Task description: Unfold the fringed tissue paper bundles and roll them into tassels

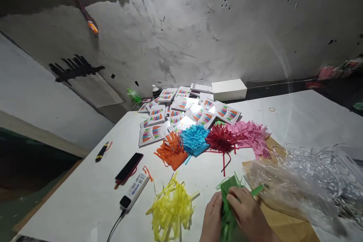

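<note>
A green bundle of thin strips [229, 187] with a flat folded top is between my two hands near the table's front edge. My left hand [212, 215] is closed against its left side. From the right, my right hand [247, 208] grips the bundle with bent fingers, and a loose green strip sticks out beyond them. The lower part of the bundle is partly covered by my hands. Left of them lies a tangled heap of yellow strips [172, 208]. Farther back sit an orange bundle [172, 151], a blue bundle [195, 139], a dark red bundle [221, 138] and a pink bundle [251, 134].
Packs with printed coloured pennants [184, 103] are piled at the back, beside a white box [229, 90]. A phone [129, 168], power strip [135, 191] and yellow-black cutter [101, 152] lie left. Clear plastic [289, 185] and silvery strings [312, 166] cover brown paper [286, 223] at right.
</note>
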`<state>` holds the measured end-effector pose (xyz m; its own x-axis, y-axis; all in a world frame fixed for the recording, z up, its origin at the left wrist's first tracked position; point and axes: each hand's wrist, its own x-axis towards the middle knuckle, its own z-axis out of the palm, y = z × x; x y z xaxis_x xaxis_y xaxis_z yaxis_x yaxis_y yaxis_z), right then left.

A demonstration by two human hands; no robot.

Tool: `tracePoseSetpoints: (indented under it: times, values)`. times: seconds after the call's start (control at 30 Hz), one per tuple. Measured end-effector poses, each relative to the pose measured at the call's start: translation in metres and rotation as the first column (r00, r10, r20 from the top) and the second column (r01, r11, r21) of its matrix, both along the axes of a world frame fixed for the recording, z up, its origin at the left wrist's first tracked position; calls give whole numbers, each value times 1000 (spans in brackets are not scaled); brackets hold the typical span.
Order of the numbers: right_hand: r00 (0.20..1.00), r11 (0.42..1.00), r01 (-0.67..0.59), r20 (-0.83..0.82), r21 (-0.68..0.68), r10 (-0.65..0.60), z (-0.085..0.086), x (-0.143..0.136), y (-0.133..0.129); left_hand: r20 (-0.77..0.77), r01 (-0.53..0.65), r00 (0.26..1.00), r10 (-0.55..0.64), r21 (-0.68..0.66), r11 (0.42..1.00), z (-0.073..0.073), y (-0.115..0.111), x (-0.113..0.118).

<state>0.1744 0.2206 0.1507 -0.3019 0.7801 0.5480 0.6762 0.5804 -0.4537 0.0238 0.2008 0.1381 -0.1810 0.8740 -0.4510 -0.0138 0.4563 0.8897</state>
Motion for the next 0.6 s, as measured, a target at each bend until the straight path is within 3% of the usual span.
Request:
tracePoseSetpoints:
  times: [0.23,0.6]
  values:
    - [997,996,69,-21,-59,-71,-6,-17,-6,192,-11,981,-23,173,985,-4,2,3]
    - [978,935,50,-172,-350,-116,-6,-12,6,131,27,990,-48,155,988,-18,3,1]
